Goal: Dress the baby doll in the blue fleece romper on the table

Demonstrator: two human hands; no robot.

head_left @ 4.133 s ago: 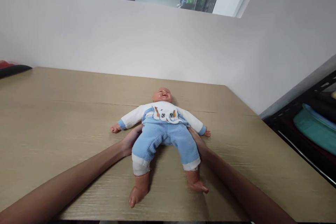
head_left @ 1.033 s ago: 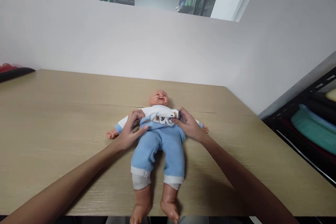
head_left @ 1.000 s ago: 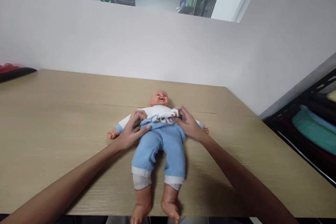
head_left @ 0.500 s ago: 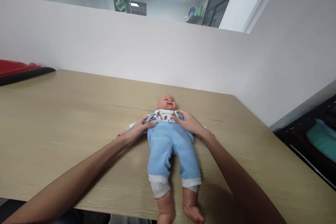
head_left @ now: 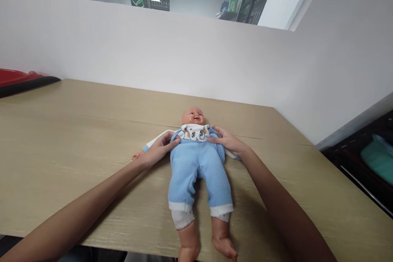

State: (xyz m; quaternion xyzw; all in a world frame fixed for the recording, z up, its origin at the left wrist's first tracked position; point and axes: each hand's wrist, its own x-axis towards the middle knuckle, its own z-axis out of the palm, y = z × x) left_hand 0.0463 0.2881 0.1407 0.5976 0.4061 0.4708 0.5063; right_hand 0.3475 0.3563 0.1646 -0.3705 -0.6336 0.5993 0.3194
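A baby doll lies on its back on the wooden table, head away from me and bare feet toward me. It wears a white top with a cartoon face and blue trim, and light blue pants with white cuffs. My left hand is closed on the edge of the top at the doll's side, thumb in front. At the opposite side, my right hand is closed on the other edge, its thumb near the cartoon face. Some fingertips of both hands are hidden by the cloth.
The wooden table meets a white wall at the back. A red item with a black rim is at the far left. Right of the table is a black rack with a green item.
My right hand has shifted outward to the right, and more of the cartoon face on the top shows. The left hand has moved slightly left. The doll's left-side sleeve shows more.
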